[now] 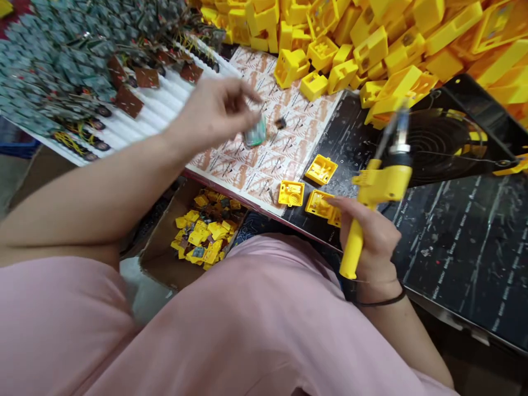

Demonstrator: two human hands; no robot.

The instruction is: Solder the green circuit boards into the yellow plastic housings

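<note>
Yellow casings run off the top edge. White lettering on the black tabletop is too small to read surely. A black fan is partly behind the yellow soldering gun, whose tip is blurred; the right hand wraps its grip and overlaps an open yellow housing. The left hand is blurred: whether it pinches the smeared green piece by its thumb, I cannot tell.
</note>
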